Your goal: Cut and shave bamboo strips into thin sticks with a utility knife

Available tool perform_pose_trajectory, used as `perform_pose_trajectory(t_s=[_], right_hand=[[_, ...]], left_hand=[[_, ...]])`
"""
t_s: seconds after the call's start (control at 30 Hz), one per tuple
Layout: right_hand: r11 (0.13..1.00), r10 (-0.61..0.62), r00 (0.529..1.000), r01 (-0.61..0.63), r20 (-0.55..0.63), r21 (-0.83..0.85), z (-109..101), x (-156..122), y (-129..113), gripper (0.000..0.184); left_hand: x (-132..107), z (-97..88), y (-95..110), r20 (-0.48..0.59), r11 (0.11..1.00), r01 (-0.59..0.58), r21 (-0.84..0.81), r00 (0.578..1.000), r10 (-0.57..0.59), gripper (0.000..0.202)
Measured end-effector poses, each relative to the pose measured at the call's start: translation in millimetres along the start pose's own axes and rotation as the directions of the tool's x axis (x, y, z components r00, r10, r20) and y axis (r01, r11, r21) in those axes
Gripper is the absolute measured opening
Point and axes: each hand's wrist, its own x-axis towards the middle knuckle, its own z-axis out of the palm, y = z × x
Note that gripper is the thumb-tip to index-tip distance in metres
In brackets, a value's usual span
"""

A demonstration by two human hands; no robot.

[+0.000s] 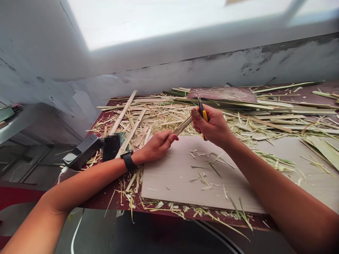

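My left hand (158, 144) is closed around the near end of a thin bamboo strip (182, 126), which slants up to the right. My right hand (213, 126) grips a yellow and black utility knife (201, 112) with its blade pointing up, and the thumb rests against the strip's far end. Both hands hover above a pale board (185, 176) on the dark red table (106, 195). A black band sits on my left wrist.
Bamboo slats and shavings (159, 113) cover the table behind the board. Long green strips (286, 102) lie at the right. A black box-shaped device (82, 151) sits at the table's left edge. A grey wall rises behind.
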Motion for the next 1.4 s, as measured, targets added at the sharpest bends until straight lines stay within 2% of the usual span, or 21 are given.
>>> perform_pose_trajectory(t_s=[0.83, 1.4], right_hand=[[0.998, -0.015, 1.000, 0.015, 0.001, -0.066, 0.2, -1.3, 0.3, 0.059], [0.995, -0.088, 0.996, 0.088, -0.005, -0.044, 0.2, 0.3, 6.3, 0.056]], left_hand=[[0.8, 0.5, 2.5, 0.002, 0.999, 0.018, -0.051, 1.000, -0.018, 0.040], [1.2, -0.5, 2.4, 0.006, 1.000, 0.007, -0.018, 1.000, -0.007, 0.034]])
